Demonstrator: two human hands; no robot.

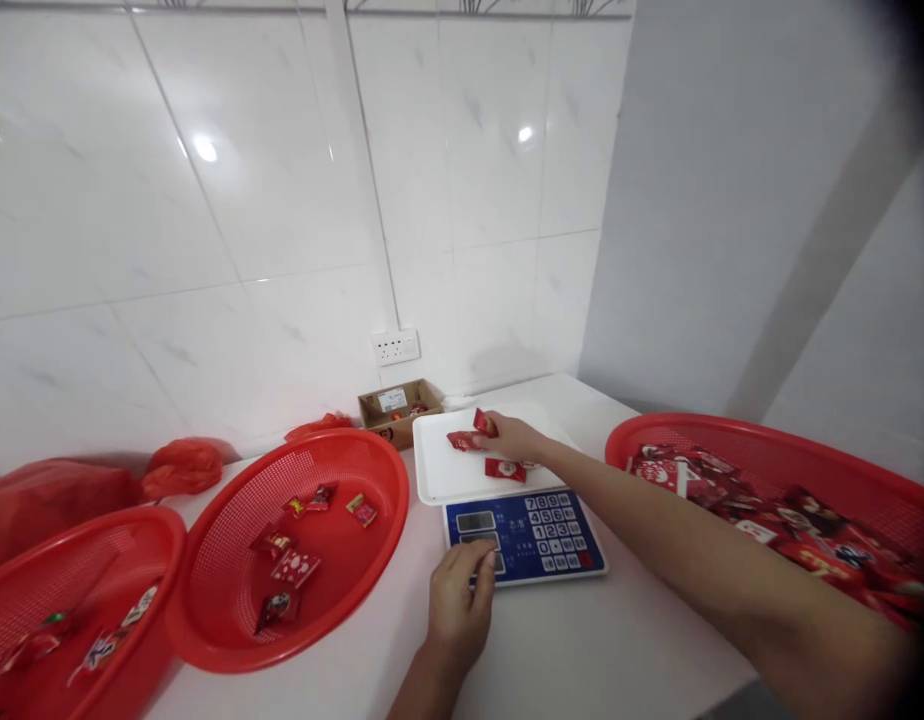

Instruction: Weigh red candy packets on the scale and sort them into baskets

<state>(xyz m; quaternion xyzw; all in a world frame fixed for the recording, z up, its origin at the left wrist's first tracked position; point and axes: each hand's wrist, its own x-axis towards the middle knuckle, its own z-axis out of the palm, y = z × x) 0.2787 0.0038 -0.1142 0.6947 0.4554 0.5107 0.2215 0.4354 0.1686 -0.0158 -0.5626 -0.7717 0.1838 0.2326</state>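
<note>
My right hand [507,440] is over the white pan [432,470] of a digital scale [522,575]. Its fingers are closed on red-wrapped candies [463,440]; one wrapper pokes up between thumb and fingers. Another red candy packet [505,470] lies on the pan below the hand, and the palm partly hides one more piece. My left hand [462,600] is curled in front of the blue panel, covering part of the display windows. Its fingers are bent in towards the thumb, and nothing shows between them.
Left of the scale stands a red plastic basket [207,650] with several candies, beside another red basket [175,560]. A fuller red basket [619,440] of wrapped snacks is at the right. Behind are a cardboard box [383,432], red plastic bags [183,465] and a wall socket [396,347].
</note>
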